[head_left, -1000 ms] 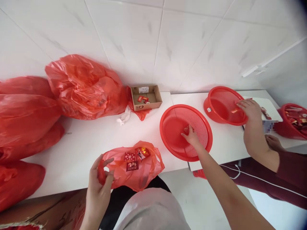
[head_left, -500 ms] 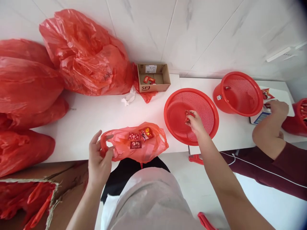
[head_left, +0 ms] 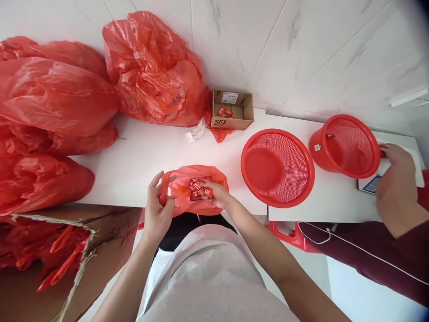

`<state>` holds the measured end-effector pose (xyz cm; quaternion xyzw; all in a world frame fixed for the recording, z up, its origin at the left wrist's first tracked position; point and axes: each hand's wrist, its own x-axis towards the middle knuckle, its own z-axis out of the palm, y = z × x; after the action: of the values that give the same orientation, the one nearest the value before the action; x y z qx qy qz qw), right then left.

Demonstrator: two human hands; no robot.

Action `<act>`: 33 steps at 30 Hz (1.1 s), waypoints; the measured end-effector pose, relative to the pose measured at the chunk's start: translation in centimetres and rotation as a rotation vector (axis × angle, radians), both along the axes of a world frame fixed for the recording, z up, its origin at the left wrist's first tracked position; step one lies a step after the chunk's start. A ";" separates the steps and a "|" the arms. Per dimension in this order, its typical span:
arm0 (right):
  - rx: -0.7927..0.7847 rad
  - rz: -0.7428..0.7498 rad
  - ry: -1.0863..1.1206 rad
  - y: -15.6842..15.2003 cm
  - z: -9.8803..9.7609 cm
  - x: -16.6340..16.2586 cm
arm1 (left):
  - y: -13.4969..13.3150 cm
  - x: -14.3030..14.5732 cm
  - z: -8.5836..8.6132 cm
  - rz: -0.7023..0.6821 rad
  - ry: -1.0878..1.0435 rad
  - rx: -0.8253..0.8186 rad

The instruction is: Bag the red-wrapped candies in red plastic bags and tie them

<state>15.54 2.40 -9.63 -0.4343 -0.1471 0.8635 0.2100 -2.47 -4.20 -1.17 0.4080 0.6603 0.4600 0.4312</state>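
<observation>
A left hand [head_left: 158, 211] curls loosely, fingers parted, through one handle of a thin red plastic carrier bag [head_left: 184, 173]. The right hand [head_left: 217, 195] has come across from a round red perforated plastic basket [head_left: 288, 154]; now inside the bag's mouth, thumb and fingers pinch a small red wrapped packet [head_left: 208, 192] beside others, so the bag's contents seem to be building up singly. Surroundings, left to right: bulging red plastic sacks [head_left: 154, 85] on a white tabletop [head_left: 134, 174]; large brown cardboard carton [head_left: 110, 241] below; small open cardboard box [head_left: 234, 124] holding red packets; that basket; deeper red plastic basket [head_left: 355, 136]; co-worker's hand [head_left: 397, 156], finger closure unclear. Pale veined wall [head_left: 301, 53] behind.
</observation>
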 end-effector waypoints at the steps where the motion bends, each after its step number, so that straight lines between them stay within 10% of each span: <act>1: -0.013 0.002 0.000 0.2 -0.2 0.2 | 0.0 -0.2 0.0 0.002 0.005 -0.003; 8: 0.158 0.021 -0.294 0.9 0.2 -0.9 | 0.2 -1.2 0.2 -0.017 0.036 -0.069; 17: 1.092 0.813 -1.398 1.1 4.2 3.2 | -0.5 -3.8 -0.9 -0.044 -0.014 -0.169; 23: 0.972 1.337 -1.484 1.2 4.4 5.3 | -0.7 -5.0 -0.3 -0.042 0.001 -0.306; 33: 1.019 1.249 -1.523 3.2 7.0 5.6 | 1.2 -4.1 3.9 -0.173 -0.063 -0.230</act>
<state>21.17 5.62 -2.65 -0.5640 -0.7687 0.1634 -0.2536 -6.56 -2.98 2.76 0.3964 0.6573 0.3550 0.5337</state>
